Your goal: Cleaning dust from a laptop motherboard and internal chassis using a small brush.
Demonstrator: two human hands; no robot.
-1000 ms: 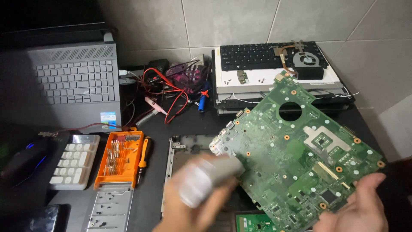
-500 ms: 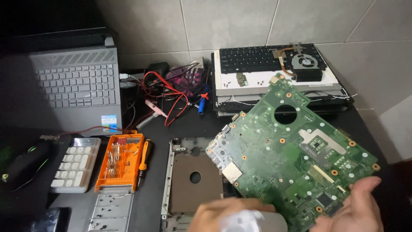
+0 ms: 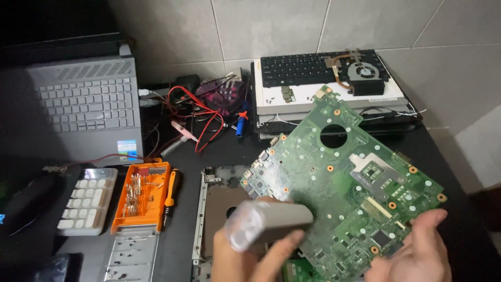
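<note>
Green circuit board [image 3: 344, 183]; orange bit case [image 3: 141, 196]; grey laptop [image 3: 86, 112].

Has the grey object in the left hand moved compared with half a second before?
Yes. The grey object has risen in the left hand from the bottom edge of the view towards the green circuit board, judged against the orange screwdriver case.

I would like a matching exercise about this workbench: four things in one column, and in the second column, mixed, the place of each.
Things:
1. green circuit board
2. orange screwdriver-bit case
3. cooling fan
4. grey laptop

Places:
A. at the back left, against the wall
B. on the stack of laptop parts at the back right
C. held up by the right hand
D. on the table, beside the small white keypad

Pairs: 1-C, 2-D, 3-B, 4-A
</note>
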